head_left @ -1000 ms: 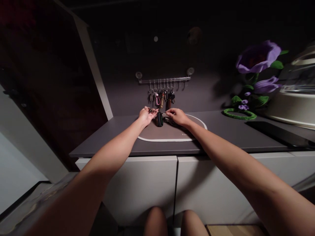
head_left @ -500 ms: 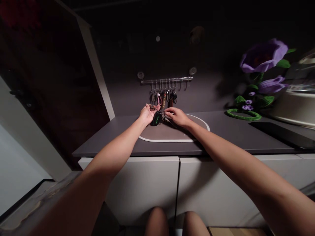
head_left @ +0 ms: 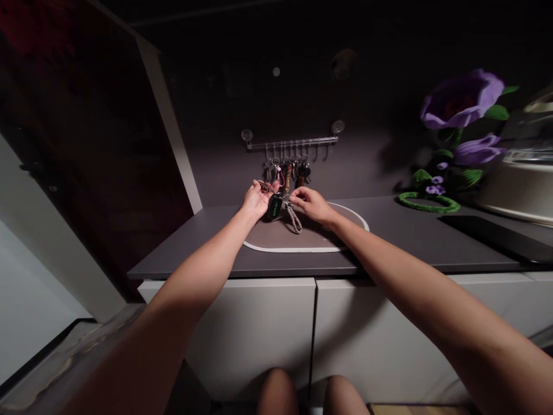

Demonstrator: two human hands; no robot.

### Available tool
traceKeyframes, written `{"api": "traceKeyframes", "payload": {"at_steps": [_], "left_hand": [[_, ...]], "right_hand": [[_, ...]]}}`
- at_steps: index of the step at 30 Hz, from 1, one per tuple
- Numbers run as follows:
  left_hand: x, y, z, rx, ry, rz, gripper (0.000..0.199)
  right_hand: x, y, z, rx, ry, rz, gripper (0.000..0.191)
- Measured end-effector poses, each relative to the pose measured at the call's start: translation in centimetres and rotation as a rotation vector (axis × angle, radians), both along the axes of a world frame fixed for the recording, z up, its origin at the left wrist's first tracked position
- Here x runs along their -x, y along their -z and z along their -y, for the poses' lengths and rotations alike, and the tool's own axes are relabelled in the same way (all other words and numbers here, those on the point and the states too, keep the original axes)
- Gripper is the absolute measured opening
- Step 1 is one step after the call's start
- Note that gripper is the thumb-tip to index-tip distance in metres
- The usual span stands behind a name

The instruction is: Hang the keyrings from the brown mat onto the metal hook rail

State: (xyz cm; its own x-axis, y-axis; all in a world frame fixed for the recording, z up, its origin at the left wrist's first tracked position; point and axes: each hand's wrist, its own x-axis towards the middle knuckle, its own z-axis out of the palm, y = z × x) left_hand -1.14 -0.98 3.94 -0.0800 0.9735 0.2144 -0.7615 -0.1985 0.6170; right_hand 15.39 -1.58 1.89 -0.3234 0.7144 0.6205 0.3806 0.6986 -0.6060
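Head view: black case and braided loop between two hands, above the mat

Containers first. Far right, a cream vessel with a clear upper part, cut off by the edge; contents too dim to make out. Below the worktop, pale cabinet doors, closed. Small black case with green lettering, beside the left palm; what it holds, cannot tell.

Hands. Left hand palm up, fingers partly curled by a brownish item; whether they grip it, cannot tell. Right hand: thumb and fingertips pinching a small metal ring just right of the case. Braided loop hangs below that pinch, over the mat.

Behind: clear hook rail on the wall, several keys and fobs hanging from it. Right of the mat, a flat black object; behind it, purple flowers above a green ring.

Changes: one second ago the case showed narrower; lettering now faces the camera. Half a second ago the loop was a blur slanting under the right hand; now it hangs plainly. Both hands nearly where they were.
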Motion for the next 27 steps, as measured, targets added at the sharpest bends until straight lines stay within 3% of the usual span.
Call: {"api": "traceKeyframes", "payload": {"at_steps": [12, 27], "left_hand": [[0.1, -0.11, -0.07, -0.025, 0.027, 0.042, 0.022], [0.38, -0.02, -0.02, -0.121, 0.027, -0.108, 0.023]], "right_hand": [[-0.03, -0.17, -0.62, 0.112, -0.146, -0.22, 0.021], [-0.32, -0.95, -0.44, 0.105, -0.182, -0.357, 0.022]]}}
